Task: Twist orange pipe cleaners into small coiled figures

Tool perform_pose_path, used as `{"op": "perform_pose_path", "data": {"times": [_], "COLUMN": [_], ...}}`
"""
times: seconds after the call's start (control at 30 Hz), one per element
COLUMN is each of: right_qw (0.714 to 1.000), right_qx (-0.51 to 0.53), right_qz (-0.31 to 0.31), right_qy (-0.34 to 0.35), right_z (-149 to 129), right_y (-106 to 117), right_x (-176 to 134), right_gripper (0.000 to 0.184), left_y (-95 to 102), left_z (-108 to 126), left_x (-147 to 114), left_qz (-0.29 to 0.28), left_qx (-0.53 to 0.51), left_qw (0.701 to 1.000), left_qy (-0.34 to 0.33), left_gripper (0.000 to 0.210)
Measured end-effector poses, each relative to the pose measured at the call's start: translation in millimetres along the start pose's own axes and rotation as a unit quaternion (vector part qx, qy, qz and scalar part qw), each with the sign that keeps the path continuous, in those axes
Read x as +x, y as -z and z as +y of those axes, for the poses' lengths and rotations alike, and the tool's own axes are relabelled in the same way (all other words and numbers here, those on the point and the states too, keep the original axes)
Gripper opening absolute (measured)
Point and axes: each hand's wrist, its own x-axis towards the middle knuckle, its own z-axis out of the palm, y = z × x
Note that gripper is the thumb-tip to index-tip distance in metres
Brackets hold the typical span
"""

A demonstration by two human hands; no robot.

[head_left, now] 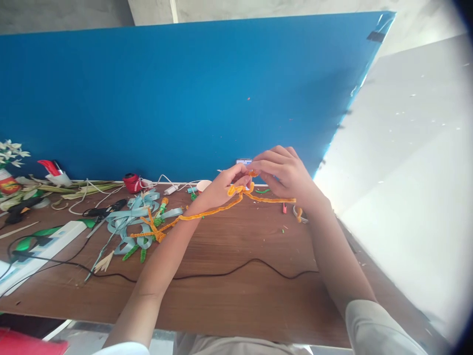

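Observation:
Both hands meet above the back of the table around a bent, fuzzy orange pipe cleaner (218, 211). My left hand (229, 183) pinches its looped, twisted middle between thumb and fingers. Close against it, my right hand (286, 170) has thumb and fingertips closed on a small orange end between the hands; the fingers partly cover that end. One long strand trails left across my left forearm toward another orange twisted piece (158, 234) on the table. A shorter strand points right, below my right palm. Behind the hands, a lit phone (244, 161) is partly hidden.
Pale blue ribbon (127, 222) and green pipe cleaners (143, 252) lie in a heap at left. Beyond are a white power strip (55, 254), a red object (132, 183) and a cup with a red-handled tool. A black cable (229, 275) crosses the table; a blue partition (185, 98) stands behind.

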Motion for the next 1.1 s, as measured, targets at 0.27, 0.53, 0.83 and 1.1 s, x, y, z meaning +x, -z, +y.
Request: {"op": "perform_pose_path", "data": {"times": [0.27,0.53,0.83,1.1], "right_qw": [0.996,0.989,0.957,0.960], "right_qx": [0.071,0.106,0.275,0.270], "right_qz": [-0.054,-0.038,-0.024,-0.038], "right_qy": [-0.028,-0.095,-0.087,-0.059], "right_z": [4,5,10,13], "right_y": [-9,-18,-9,-5], "right_x": [-2,-6,-8,-8], "right_gripper": [0.027,0.028,0.020,0.018], "left_y": [4.2,-0.8,4.7,5.2], "left_z": [-4,3,0,4], "left_x": [0,-1,-1,-4], "left_qz": [-0.050,-0.037,0.057,0.007], "left_qx": [0.066,0.087,0.035,-0.003], "left_qw": [0.996,0.996,0.998,1.000], "left_qy": [0.021,-0.001,-0.007,0.004], "left_gripper": [0.025,0.024,0.030,0.033]}}
